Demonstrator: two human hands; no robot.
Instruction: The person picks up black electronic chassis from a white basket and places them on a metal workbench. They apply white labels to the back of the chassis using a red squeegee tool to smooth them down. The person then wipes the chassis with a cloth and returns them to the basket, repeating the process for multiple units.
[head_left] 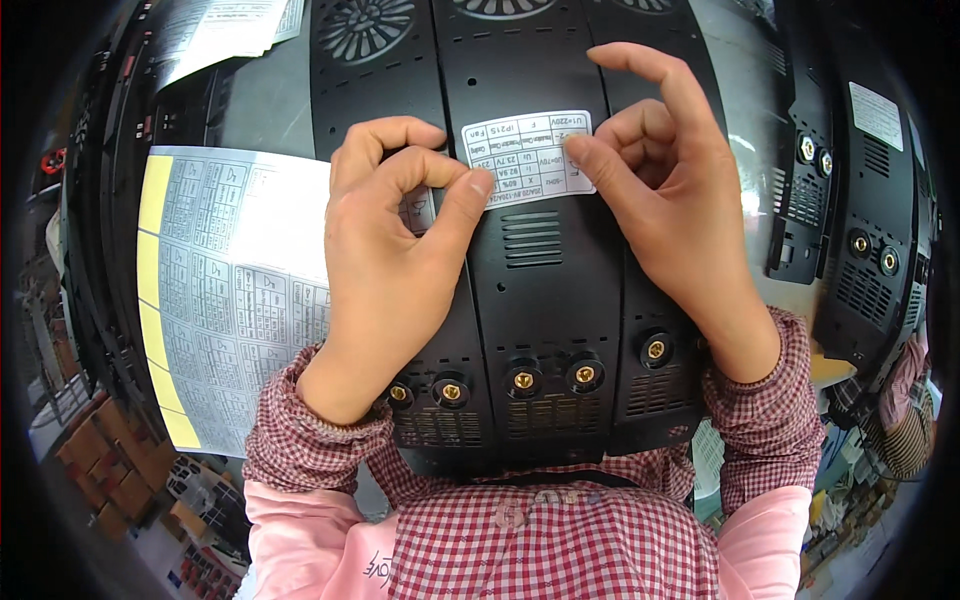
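Between my two hands a white printed label (pixel 528 158) spans the middle black metal casing (pixel 550 310), above a set of vent slots. Thumb and forefinger of my left hand (pixel 390 240) pinch the label's lower left corner. On the other side, my right hand (pixel 685 195) grips the label's right edge between thumb and fingers, its forefinger stretched out. Whether the label touches the metal all over, I cannot tell. Black casings stand close on both sides, with brass-centred round terminals (pixel 523 380) at the near end. Part of another label shows behind my left hand.
A sheet of printed labels with a yellow edge strip (pixel 158 300) lies to the left. Loose papers (pixel 225 38) are at the far left. More black casings (pixel 875 220) stand on the right, one bearing a white label (pixel 876 115). Cardboard boxes (pixel 110 450) are at the lower left.
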